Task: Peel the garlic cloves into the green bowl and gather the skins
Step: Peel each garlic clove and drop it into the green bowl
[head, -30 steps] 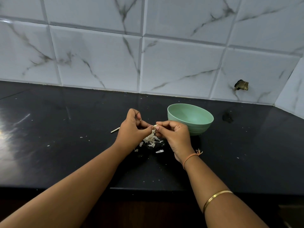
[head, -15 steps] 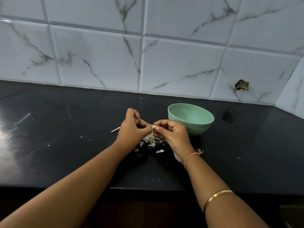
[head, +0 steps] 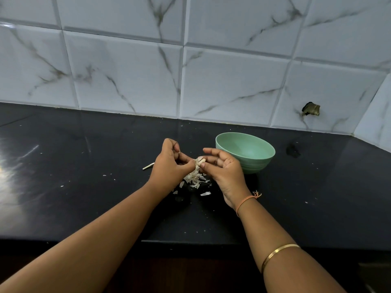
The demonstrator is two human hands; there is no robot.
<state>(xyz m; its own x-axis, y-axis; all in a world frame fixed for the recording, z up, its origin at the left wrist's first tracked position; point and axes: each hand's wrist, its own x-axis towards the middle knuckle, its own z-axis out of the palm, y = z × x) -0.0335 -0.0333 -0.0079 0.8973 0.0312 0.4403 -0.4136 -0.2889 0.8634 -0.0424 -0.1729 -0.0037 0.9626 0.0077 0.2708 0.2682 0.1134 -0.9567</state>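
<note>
Green is my landmark: the green bowl stands upright on the black worktop, and I place everything else from it. Just left of the bowl, both hands meet above the worktop. The left hand is curled, its thumb and fingertips pinching one side of a garlic clove. The right hand, the one nearer the bowl, pinches the other side between thumb and a fingertip, its remaining fingers loosely bent.

I read this as peeling in progress. One hand braces the clove so the other can pull the papery skin away.

The hands hang directly over the skins, a pale heap on the worktop to the bowl's left and slightly nearer me. Working there lets each strip fall onto the heap, which should make gathering easier later. One loose flake lies a little nearer me than the heap, and a thin pale stalk lies further left of the bowl, beyond the left hand.

Keeping the bowl beside the right hand makes sense to me, as a bare clove needs only a short drop over the rim. The near wall hides the bowl's bottom, so I cannot tell how many cloves are in.
</note>
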